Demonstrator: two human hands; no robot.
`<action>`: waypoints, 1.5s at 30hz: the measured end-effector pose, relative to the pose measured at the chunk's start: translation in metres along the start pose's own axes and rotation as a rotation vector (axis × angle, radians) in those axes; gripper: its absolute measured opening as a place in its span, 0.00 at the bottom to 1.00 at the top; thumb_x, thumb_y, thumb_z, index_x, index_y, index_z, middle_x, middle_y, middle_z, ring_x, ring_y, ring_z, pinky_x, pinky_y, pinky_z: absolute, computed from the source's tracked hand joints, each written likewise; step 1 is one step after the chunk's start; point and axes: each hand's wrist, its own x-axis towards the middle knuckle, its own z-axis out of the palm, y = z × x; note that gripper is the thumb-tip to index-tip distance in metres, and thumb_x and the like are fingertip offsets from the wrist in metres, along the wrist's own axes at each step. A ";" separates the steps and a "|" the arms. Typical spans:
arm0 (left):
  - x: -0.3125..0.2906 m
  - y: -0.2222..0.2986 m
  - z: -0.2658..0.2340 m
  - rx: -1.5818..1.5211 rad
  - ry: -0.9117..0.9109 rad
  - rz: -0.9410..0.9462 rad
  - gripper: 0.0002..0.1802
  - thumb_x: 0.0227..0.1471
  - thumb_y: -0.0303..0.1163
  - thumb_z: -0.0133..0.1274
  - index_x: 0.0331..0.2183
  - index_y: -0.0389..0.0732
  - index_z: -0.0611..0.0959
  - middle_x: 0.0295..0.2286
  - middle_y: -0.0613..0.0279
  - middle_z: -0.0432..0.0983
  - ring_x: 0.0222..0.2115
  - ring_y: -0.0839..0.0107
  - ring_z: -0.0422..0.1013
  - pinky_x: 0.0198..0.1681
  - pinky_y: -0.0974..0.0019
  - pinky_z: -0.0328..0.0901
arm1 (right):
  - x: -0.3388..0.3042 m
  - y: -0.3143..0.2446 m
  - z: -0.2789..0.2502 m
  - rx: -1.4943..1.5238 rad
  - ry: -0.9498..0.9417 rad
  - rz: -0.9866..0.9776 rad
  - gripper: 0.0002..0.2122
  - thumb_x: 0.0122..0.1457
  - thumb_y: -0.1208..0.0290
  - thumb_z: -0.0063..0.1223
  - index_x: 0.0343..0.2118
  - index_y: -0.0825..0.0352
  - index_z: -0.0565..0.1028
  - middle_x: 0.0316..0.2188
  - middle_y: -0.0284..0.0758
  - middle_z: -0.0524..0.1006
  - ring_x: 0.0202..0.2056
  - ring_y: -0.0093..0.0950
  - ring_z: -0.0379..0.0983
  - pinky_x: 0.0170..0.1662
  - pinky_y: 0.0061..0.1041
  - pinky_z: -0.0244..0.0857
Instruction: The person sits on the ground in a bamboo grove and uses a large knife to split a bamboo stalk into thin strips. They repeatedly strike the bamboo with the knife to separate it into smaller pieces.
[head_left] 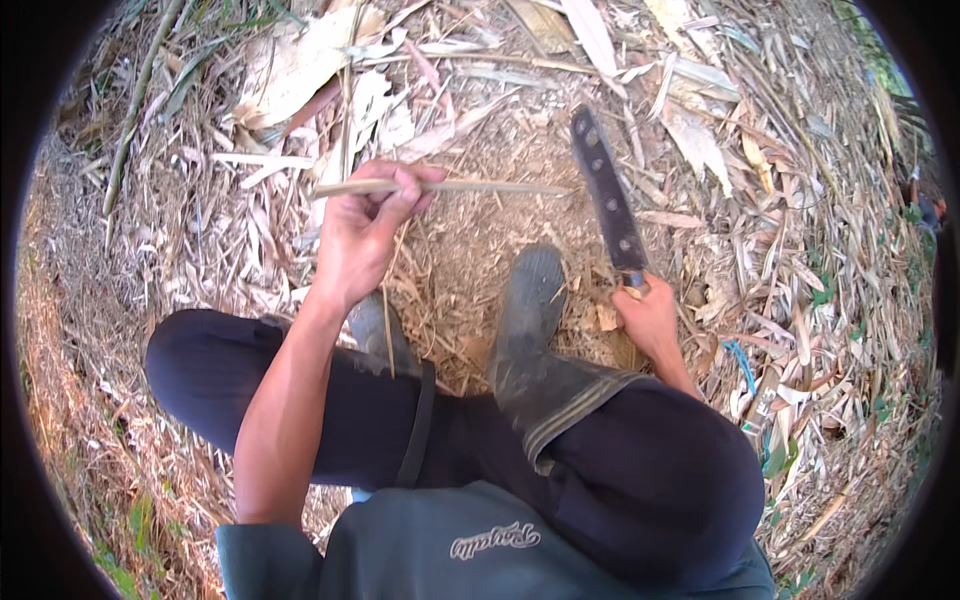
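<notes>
My left hand [368, 225] is closed round a thin, pale wooden stick [490, 187], held level, its narrow end pointing right. My right hand [650, 315] grips the handle of a machete [607, 195]. The machete's long dark blade has a row of round spots or holes and points away from me, tilted a little left. The stick's tip stops just short of the blade in this view; whether they lie at the same height I cannot tell. Most of the machete's handle is hidden inside my right fist.
My rubber boots [535, 300] stand on bare brown soil strewn with shavings. Dry leaves and bamboo sheaths [300, 65] cover the ground all round. A long thin stalk [140, 110] lies at the far left. A blue strip [740, 365] lies right of my right forearm.
</notes>
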 end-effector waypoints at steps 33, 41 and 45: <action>0.088 -0.037 0.074 1.470 -0.382 -0.011 0.14 0.57 0.34 0.51 0.40 0.33 0.78 0.34 0.48 0.80 0.38 0.51 0.77 0.47 0.50 0.70 | 0.005 0.017 -0.002 -0.373 -0.008 0.034 0.18 0.47 0.64 0.59 0.37 0.73 0.79 0.21 0.52 0.78 0.28 0.46 0.78 0.37 0.39 0.70; 0.031 -0.048 0.054 1.283 -0.529 -0.216 0.21 0.64 0.44 0.45 0.32 0.35 0.82 0.23 0.44 0.78 0.26 0.50 0.77 0.32 0.50 0.71 | -0.005 0.024 -0.006 -0.343 -0.056 0.062 0.15 0.47 0.63 0.60 0.32 0.72 0.78 0.17 0.47 0.76 0.22 0.40 0.75 0.33 0.37 0.69; 0.010 -0.044 0.054 1.372 -0.302 -0.043 0.19 0.61 0.44 0.50 0.29 0.37 0.80 0.19 0.48 0.77 0.22 0.49 0.76 0.28 0.48 0.69 | -0.002 0.026 -0.003 -0.092 -0.116 0.042 0.13 0.47 0.64 0.59 0.28 0.71 0.76 0.16 0.44 0.74 0.21 0.38 0.73 0.30 0.37 0.68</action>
